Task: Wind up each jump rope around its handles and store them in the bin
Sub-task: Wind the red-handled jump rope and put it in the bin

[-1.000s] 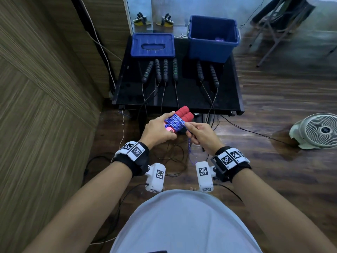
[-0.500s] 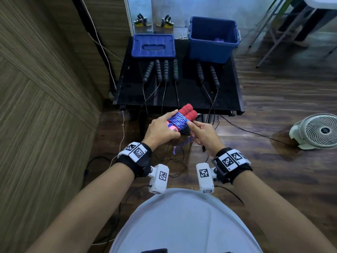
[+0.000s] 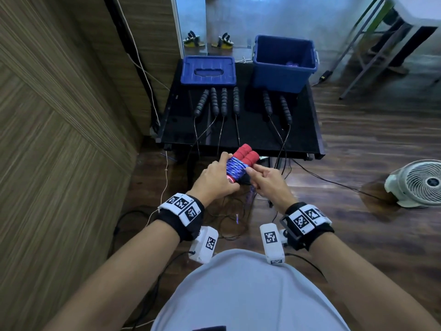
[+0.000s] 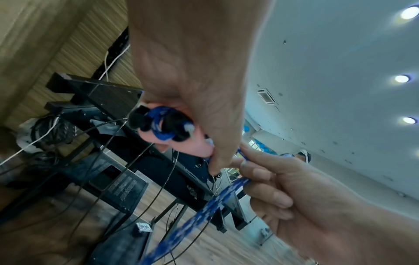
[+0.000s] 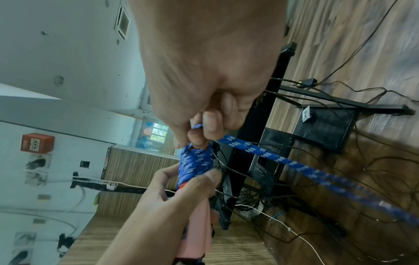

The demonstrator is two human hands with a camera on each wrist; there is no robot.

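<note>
Red-handled blue rope (image 3: 236,166) half-wound, blue bin (image 3: 284,78) upright

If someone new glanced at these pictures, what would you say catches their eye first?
Probably the red handles, held side by side in front of the table and bound with blue rope: the left hand grips the bundle while the right hand pinches the loose rope. Behind them, six black handles lie in a row on the black table, before an open blue bin.
</note>
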